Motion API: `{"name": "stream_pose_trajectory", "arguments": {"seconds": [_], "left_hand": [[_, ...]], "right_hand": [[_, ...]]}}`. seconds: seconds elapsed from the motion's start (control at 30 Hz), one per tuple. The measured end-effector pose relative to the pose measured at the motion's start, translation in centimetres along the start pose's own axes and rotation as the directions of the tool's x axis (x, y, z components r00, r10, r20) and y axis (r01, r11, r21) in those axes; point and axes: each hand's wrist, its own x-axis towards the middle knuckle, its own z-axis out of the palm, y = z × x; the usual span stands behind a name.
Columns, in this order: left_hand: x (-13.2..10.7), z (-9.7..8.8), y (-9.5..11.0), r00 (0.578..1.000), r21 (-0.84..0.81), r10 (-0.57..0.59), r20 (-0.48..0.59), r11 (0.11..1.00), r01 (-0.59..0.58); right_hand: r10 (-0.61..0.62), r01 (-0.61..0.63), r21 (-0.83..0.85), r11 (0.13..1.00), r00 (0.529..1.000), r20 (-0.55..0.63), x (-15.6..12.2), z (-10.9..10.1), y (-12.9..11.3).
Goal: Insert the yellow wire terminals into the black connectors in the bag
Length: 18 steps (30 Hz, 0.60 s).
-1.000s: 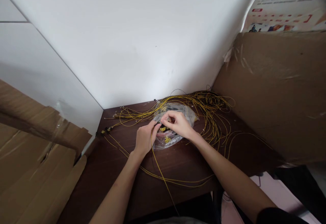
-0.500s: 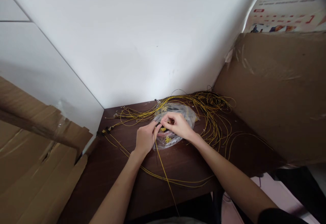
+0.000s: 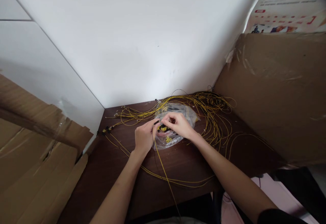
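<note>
My left hand (image 3: 144, 136) is closed in a pinch on the end of a thin yellow wire (image 3: 163, 169) that runs down toward me across the dark wooden table (image 3: 107, 169). Fingertip to fingertip with it, my right hand (image 3: 178, 124) is pinched on a small black part at that wire's end. Both hands hover over a clear plastic bag (image 3: 175, 134) holding small yellow and black connectors. A tangle of yellow wires (image 3: 203, 108) lies behind and to the right of the bag.
White walls close the table's back and left. A large cardboard sheet (image 3: 275, 91) leans on the right, more cardboard (image 3: 38, 156) on the left. Two small connectors (image 3: 107, 130) lie near the table's left edge. A pink surface (image 3: 277, 190) shows below right.
The hands have stayed over the bag, with the fingertips shifting slightly closer together. The held wire's hanging part swung a little to the right.
</note>
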Motion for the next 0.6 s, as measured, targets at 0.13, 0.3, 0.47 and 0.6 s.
{"name": "stream_pose_trajectory", "arguments": {"seconds": [0.13, 0.3, 0.47, 0.6], "left_hand": [[0.04, -0.08, -0.06, 1.0, -0.028, 0.017, -0.014, 0.999, -0.018], [0.03, 0.03, -0.06, 0.999, -0.018, 0.042, -0.014, 0.999, -0.043], [-0.11, 0.42, -0.27, 0.995, -0.009, 0.093, -0.027, 0.996, -0.094], [-0.14, 0.36, -0.17, 0.994, 0.003, 0.106, -0.018, 0.994, -0.106]], "right_hand": [[0.04, -0.039, -0.03, 0.999, 0.999, 0.027, 0.04, -0.09, 0.37], [0.032, -0.031, -0.021, 0.999, 0.999, 0.029, 0.0, 0.15, 0.45], [0.01, -0.01, -0.008, 1.0, 1.0, 0.013, -0.08, 0.46, 0.21], [-0.005, 0.005, 0.007, 1.0, 1.0, 0.002, -0.06, 0.6, 0.11]]}}
